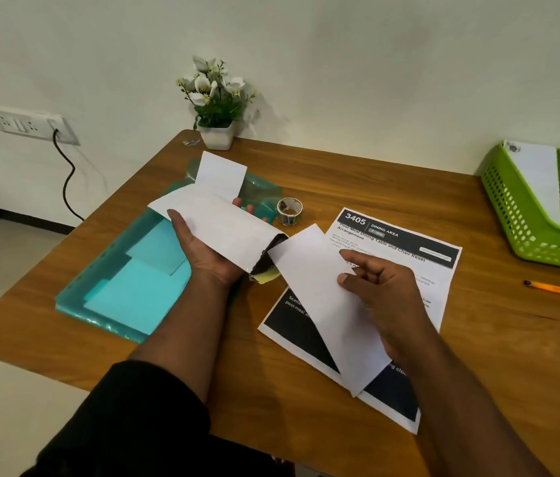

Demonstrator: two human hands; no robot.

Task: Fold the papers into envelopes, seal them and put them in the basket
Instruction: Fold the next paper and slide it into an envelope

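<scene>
Nearest, the right hand [380, 297] pinches a folded white sheet [326, 304] between thumb and fingers, its lower corner pointing toward the near edge of the desk [340, 187]; under it a printed page [405, 249] lies flat on the desk, not yet folded. Just beyond, the left hand [208, 249] is closed around a white envelope [223, 222], thumb on top and fingertips showing past its far edge; the flap stands up and the near end gapes open, something dark and yellow showing inside; so this envelope looks filled or half filled and is not sealed. Beneath that hand a teal folder [134, 280] lies along the left edge; a tape roll [289, 210] sits mid-desk, untouched. Farthest, at the right edge, the green basket [526, 235] holds one white envelope [540, 180], seemingly finished; I judge one done, one under way, at least one page left.
</scene>
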